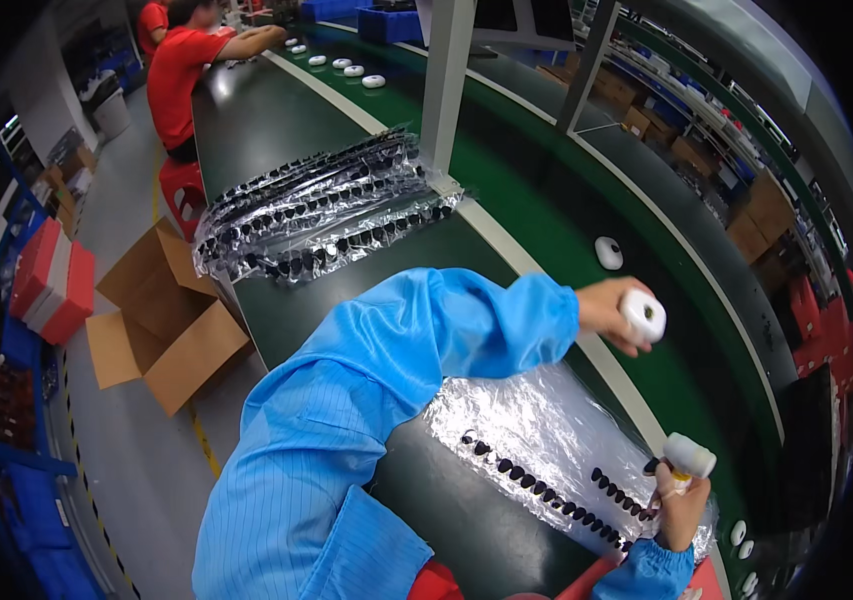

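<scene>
My left hand (606,312), at the end of a long blue sleeve, is closed around a white rounded housing (643,315) with a dark opening in its face, held over the edge of the green conveyor belt. Lower right, my right hand (681,508) grips another white housing (690,455); a small black piece shows by its fingers, and whether they pinch it is unclear. Below and between the hands, shiny clear plastic film (536,420) lies on the dark bench with rows of small black parts (546,490) on it.
Layered plastic strips of black parts (326,210) are piled on the bench to the left. Another white housing (608,253) rides the green belt (546,200), with several more farther off. A metal post (446,90) rises beside it. An open cardboard box (166,320) and a red-shirted co-worker (176,85) are left.
</scene>
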Demonstrator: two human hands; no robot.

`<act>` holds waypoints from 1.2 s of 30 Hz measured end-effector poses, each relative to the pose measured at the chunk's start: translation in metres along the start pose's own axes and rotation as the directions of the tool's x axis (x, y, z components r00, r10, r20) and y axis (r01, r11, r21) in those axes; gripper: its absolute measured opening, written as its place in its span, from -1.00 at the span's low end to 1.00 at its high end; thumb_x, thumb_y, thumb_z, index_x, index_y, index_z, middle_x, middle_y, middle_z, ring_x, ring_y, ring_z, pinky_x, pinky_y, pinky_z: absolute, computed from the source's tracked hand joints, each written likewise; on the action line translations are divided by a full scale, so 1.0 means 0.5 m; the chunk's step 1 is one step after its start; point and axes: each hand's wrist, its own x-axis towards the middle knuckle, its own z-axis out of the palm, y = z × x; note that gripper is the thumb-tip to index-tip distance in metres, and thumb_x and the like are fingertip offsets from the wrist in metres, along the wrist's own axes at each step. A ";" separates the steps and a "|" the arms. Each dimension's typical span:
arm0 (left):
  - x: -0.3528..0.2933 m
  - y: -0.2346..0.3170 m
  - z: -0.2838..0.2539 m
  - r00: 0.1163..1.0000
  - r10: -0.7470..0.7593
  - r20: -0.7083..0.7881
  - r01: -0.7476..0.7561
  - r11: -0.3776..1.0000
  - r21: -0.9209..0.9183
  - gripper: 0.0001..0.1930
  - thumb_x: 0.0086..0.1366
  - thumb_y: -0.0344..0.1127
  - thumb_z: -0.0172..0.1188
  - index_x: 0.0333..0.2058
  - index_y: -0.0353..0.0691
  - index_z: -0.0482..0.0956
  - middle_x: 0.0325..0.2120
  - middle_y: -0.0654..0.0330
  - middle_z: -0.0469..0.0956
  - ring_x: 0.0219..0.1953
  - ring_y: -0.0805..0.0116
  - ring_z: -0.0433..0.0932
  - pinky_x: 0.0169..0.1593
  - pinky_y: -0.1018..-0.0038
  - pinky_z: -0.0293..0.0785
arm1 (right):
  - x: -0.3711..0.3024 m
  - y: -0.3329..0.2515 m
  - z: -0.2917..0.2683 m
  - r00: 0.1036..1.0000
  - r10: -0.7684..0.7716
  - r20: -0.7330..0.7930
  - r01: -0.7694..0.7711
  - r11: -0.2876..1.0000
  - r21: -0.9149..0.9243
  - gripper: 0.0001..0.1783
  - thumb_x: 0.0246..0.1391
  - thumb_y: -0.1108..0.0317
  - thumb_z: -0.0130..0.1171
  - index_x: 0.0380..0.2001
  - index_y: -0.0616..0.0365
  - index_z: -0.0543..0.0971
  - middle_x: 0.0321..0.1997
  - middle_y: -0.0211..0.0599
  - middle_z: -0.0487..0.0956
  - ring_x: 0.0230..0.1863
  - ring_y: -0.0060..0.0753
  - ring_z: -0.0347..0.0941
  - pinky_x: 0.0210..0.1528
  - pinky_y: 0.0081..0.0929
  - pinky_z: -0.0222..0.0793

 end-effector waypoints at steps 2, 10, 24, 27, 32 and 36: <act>-0.034 -0.011 0.066 0.991 -0.048 0.126 0.058 0.995 -0.075 -0.40 -0.11 -0.68 0.16 -0.05 -0.32 0.14 -0.27 -0.06 0.42 -0.27 0.12 0.53 -0.30 0.35 0.57 | -0.017 -0.013 0.010 0.982 -0.047 -0.181 0.062 0.995 0.079 -0.62 -0.12 0.41 0.16 -0.21 0.31 0.34 -0.43 -0.28 0.43 -0.75 -0.65 0.25 -0.78 -0.73 0.16; -0.140 -0.037 0.177 0.949 -0.179 0.259 0.185 0.983 0.004 -0.40 -0.10 -0.62 0.22 -0.06 -0.35 0.12 -0.29 -0.03 0.41 -0.31 0.19 0.54 -0.37 0.40 0.60 | -0.084 -0.072 0.040 0.981 -0.112 -0.157 0.134 0.982 0.135 -0.60 -0.08 0.41 0.15 -0.16 0.32 0.33 -0.40 -0.29 0.44 -0.74 -0.67 0.24 -0.78 -0.78 0.14; -0.167 -0.079 0.200 0.942 -0.154 0.297 0.116 0.983 0.143 -0.42 -0.08 -0.62 0.17 -0.04 -0.22 0.16 -0.23 0.15 0.32 -0.18 0.36 0.41 -0.27 0.42 0.51 | -0.087 -0.069 0.057 0.961 -0.224 -0.160 0.217 0.974 -0.063 -0.62 -0.19 0.60 0.15 -0.19 0.31 0.40 -0.25 -0.28 0.48 -0.19 -0.46 0.41 -0.12 -0.55 0.32; -0.175 -0.058 0.173 0.961 -0.130 0.246 0.039 0.937 0.347 -0.37 -0.06 -0.60 0.18 0.02 -0.19 0.15 -0.18 0.13 0.36 -0.15 0.35 0.43 -0.21 0.41 0.51 | -0.053 -0.077 0.076 0.965 -0.236 -0.116 0.231 0.972 -0.055 -0.68 -0.21 0.57 0.17 -0.27 0.29 0.46 -0.35 -0.29 0.50 -0.29 -0.48 0.44 -0.24 -0.59 0.33; -0.164 -0.050 0.214 0.934 -0.307 0.182 0.254 0.930 0.267 -0.37 -0.09 -0.66 0.16 0.00 -0.24 0.15 -0.19 0.09 0.35 -0.13 0.31 0.43 -0.14 0.44 0.46 | -0.058 -0.066 0.053 0.955 -0.280 -0.103 0.281 0.960 -0.001 -0.74 -0.23 0.57 0.17 -0.34 0.35 0.48 -0.27 -0.25 0.45 -0.26 -0.37 0.43 -0.22 -0.54 0.32; -0.170 -0.051 0.218 0.924 -0.303 0.232 0.236 0.931 0.279 -0.36 -0.02 -0.66 0.14 0.04 -0.24 0.08 -0.11 0.09 0.30 -0.08 0.27 0.41 -0.09 0.37 0.47 | -0.065 -0.050 0.068 0.950 -0.304 -0.077 0.304 0.953 -0.017 -0.75 -0.25 0.57 0.17 -0.37 0.35 0.50 -0.24 -0.20 0.43 -0.26 -0.26 0.43 -0.22 -0.47 0.34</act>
